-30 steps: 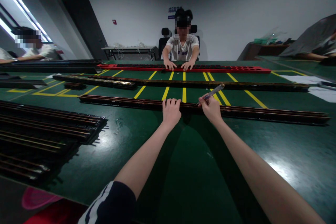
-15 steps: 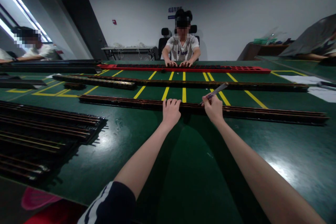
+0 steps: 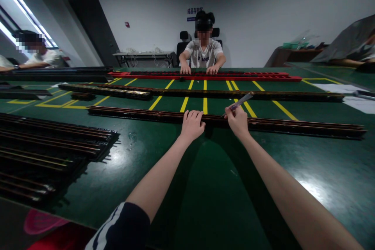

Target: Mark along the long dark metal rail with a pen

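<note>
Thumb and fingertips of my right hand (image 3: 238, 122) are pinched narrowly around a slim pen-like tool (image 3: 243, 100). It slants, with its thick end up and away to the right and its thin tip down at the near strip (image 3: 293, 126); I cannot tell whether the tip touches. This long, dark strip lies across the middle of the green table (image 3: 158, 140), roughly in line with the far edge, and reddish lines run along it. My left hand (image 3: 192, 123) lies on the same strip, just left of the tool, its fingers bent over the top and its thumb apart; I cannot tell whether it grips or only presses.

Farther towards the far edge runs a 2nd long strip (image 3: 278, 95), with a shorter bundle (image 3: 125, 92) against its left part and a small dark piece (image 3: 83, 96) just beside that. Yellow lines (image 3: 205, 99) mark the tabletop between the 2 long strips. Along the far edge sits a red tray (image 3: 290, 79), where a co-worker in a white shirt (image 3: 202, 52) has 2 hands (image 3: 185, 70) over a dark strip in it.

Papers (image 3: 360, 103) lie towards the table's right side. By the near left corner, a batch of dark strips (image 3: 58, 136) lies side by side, and a pink basket (image 3: 43, 222) shows below the near edge.
</note>
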Tool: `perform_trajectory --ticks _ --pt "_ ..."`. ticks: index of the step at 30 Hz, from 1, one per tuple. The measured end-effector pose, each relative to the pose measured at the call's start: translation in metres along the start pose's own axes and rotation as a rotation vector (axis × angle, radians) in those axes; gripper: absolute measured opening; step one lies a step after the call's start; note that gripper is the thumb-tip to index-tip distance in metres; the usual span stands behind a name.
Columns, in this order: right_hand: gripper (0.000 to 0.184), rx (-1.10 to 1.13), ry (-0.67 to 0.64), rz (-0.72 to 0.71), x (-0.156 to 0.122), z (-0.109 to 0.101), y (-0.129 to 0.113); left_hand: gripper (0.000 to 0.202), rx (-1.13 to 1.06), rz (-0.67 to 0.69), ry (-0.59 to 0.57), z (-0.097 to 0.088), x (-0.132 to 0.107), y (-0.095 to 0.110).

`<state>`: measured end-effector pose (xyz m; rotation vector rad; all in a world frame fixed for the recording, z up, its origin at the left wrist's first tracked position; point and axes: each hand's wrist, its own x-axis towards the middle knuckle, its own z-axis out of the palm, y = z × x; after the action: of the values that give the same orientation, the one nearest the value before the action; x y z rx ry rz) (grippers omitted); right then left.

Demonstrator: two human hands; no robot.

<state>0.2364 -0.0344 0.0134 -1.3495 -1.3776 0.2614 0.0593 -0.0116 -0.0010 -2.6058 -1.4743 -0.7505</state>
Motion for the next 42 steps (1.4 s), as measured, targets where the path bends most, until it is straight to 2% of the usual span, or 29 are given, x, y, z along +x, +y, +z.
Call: perform_trajectory --ticks 4,19,31,42 --pt "0.043 -0.003 -0.01 -0.013 -0.0001 0.0007 0.0001 0.042 0.025 0.008 -0.031 0.0022 0.0012 -0.0016" --pt "0.045 0.019 -0.027 -0.01 -0.0003 0.0009 0.0002 0.037 0.072 0.006 -0.021 0.0048 0.0015 -0.0021" --pt "0.044 -0.015 0.019 -0.04 0.001 0.0022 0.0031 0.036 0.07 0.009 -0.022 0.0031 0.0007 -0.0015" --pt "0.043 -0.011 0.038 -0.038 0.0006 0.0033 0.0033 0.034 0.094 0.015 0.024 0.0064 0.0009 -0.0006"
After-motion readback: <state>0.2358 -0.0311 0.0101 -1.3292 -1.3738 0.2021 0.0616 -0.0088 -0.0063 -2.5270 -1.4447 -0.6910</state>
